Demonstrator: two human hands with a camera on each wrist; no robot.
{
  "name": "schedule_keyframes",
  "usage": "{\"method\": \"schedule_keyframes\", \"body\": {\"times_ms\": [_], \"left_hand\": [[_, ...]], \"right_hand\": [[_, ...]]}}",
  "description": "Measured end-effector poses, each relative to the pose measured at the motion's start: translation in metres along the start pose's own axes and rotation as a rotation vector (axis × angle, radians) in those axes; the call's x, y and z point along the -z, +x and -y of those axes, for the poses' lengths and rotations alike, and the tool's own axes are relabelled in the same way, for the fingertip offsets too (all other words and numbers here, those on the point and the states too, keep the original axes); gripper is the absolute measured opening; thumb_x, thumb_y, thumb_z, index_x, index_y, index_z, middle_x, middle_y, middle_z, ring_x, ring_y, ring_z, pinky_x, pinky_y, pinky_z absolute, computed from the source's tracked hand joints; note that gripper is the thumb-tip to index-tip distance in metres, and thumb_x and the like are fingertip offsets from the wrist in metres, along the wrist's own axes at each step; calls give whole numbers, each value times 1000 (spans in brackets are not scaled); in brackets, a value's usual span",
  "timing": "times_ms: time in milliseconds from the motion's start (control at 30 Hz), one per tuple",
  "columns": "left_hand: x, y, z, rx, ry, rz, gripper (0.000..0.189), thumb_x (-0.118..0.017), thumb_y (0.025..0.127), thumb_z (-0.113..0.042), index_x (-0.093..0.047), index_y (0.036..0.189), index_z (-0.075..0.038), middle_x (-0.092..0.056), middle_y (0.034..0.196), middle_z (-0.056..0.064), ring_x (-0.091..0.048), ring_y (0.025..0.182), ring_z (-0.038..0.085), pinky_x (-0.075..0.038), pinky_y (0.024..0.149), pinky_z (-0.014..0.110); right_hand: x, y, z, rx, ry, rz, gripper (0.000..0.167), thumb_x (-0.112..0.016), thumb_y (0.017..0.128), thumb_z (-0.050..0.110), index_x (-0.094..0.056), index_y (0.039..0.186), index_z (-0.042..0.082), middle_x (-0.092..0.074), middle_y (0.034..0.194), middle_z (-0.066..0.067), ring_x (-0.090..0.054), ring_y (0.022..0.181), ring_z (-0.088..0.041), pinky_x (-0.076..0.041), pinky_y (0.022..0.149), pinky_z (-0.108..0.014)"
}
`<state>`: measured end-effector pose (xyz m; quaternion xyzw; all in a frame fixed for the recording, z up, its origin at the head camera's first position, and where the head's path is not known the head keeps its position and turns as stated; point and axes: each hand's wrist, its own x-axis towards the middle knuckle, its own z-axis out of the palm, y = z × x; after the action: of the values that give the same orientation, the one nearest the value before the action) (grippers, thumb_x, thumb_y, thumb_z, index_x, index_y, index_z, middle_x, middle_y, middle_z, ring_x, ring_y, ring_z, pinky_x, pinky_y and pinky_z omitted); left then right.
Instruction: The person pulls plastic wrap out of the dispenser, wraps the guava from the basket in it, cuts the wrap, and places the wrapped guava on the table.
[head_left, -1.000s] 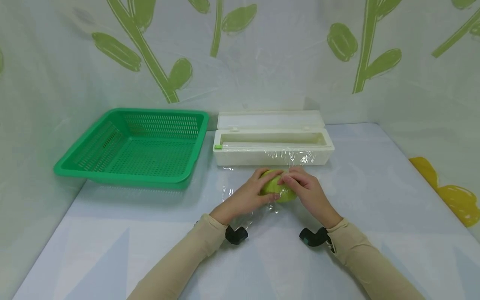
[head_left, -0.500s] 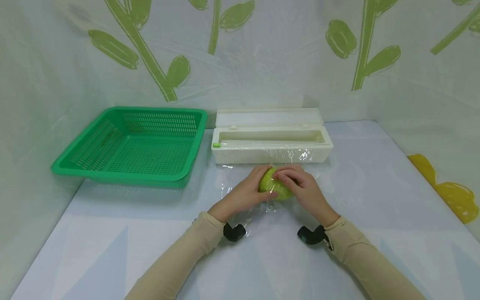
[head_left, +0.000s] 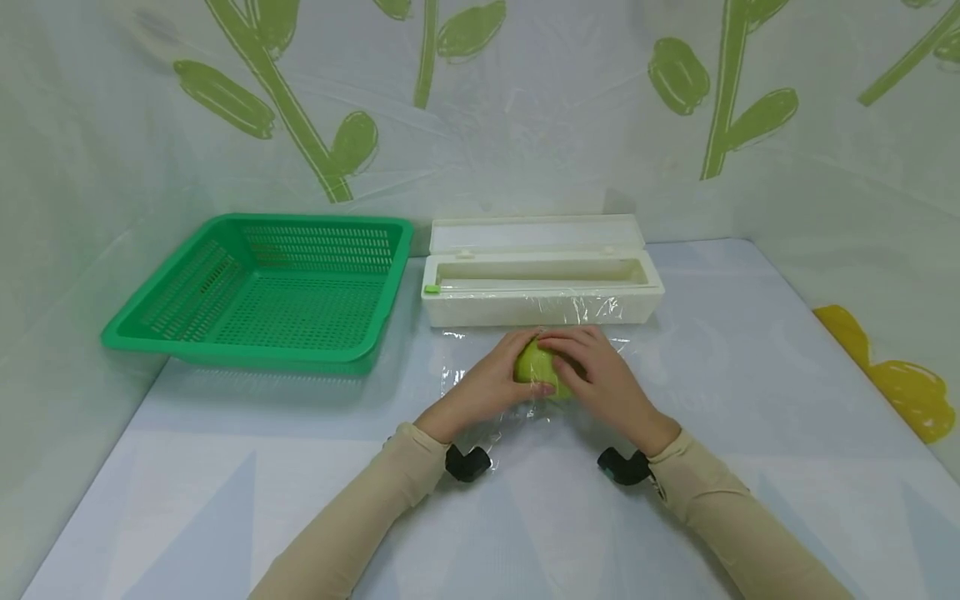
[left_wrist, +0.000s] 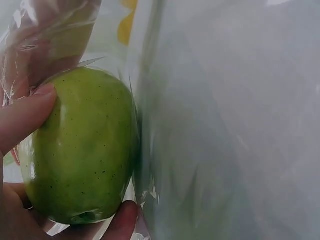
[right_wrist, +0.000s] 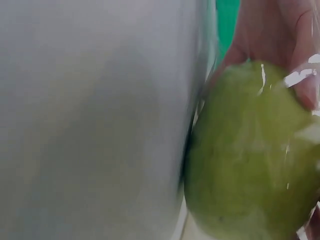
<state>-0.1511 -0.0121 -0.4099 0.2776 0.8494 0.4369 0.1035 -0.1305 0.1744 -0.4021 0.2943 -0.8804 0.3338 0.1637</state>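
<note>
A smooth green apple with dark specks stands on the table in front of the white box. Clear plastic wrap lies about it, creased and shiny. My left hand grips the apple's left side, thumb nearer me and fingers behind. From the right, my right hand holds the apple with curled fingers over its top and the thumb in front. In the right wrist view, film glints across the apple and over the fingers of the other hand. The apple's underside is hidden.
The open white plastic wrap box stands behind the hands with a roll inside, its lid tipped back. Film runs from its front edge toward the apple. A green perforated basket sits at the back left. A printed curtain backs the table.
My right fingers have shifted left and spread from a pinch at the apple's side to a hold over its top. My left hand keeps its grip. The head view has shifted slightly.
</note>
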Motion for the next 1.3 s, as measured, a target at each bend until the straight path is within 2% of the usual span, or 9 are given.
{"method": "schedule_keyframes", "body": {"times_ms": [167,300,433,600,700,767,900,1033,1300], "left_hand": [[0,0,2,16,-20,-15,90,-67,73,-49,-16,143,-23,-31,137,-3,-43,107,12,-39,86,30],[1,0,2,-24,-22,-26,81,-68,73,-46,-24,139,-28,-36,132,-6,-44,107,11,-38,88,31],[2,-1,2,-9,-15,-31,75,-69,72,-47,-30,134,-26,-42,124,-7,-46,101,11,-39,85,31],[4,-1,3,22,5,-35,76,-70,71,-48,-33,132,-23,-44,121,-6,-48,99,12,-40,84,31],[4,-1,3,30,21,-37,77,-70,70,-48,-33,132,-21,-45,122,-4,-48,100,13,-39,85,32],[4,-1,2,35,33,-29,78,-70,70,-49,-33,132,-20,-45,122,-3,-48,100,13,-39,85,32],[5,-1,2,46,41,-18,80,-68,69,-53,-32,132,-20,-46,121,-4,-48,99,13,-40,84,32],[7,0,4,43,47,-7,80,-67,70,-53,-31,133,-19,-45,120,-5,-48,98,12,-40,82,30],[15,1,7,-41,113,25,72,-70,74,-39,-34,132,-16,-36,129,-2,-40,109,12,-37,90,31]], "right_hand": [[4,0,-5,-51,40,96,34,-54,89,15,-53,123,16,-50,123,4,-39,112,-14,-35,91,-36],[7,0,-9,-124,188,165,40,-50,90,9,-46,128,20,-45,126,7,-39,113,-12,-33,92,-36],[9,0,-11,-159,264,181,46,-45,88,3,-40,130,22,-40,130,9,-35,119,-11,-29,96,-39],[17,2,-14,-108,208,79,48,-44,87,1,-39,131,19,-34,137,9,-24,129,-12,-23,101,-41],[24,2,-16,-63,181,-13,40,-48,87,1,-48,125,15,-41,132,6,-31,125,-14,-26,100,-36],[27,2,-16,-33,163,-36,36,-50,86,0,-54,119,15,-48,124,6,-38,119,-13,-29,97,-31],[28,1,-16,46,83,27,29,-55,85,3,-60,111,14,-53,116,4,-44,111,-14,-35,91,-28],[25,1,-13,102,3,114,28,-57,85,9,-61,113,13,-52,119,2,-42,113,-16,-37,88,-32],[20,0,-11,103,-88,143,37,-62,84,21,-57,119,12,-48,124,-1,-39,116,-19,-36,91,-38]]}}
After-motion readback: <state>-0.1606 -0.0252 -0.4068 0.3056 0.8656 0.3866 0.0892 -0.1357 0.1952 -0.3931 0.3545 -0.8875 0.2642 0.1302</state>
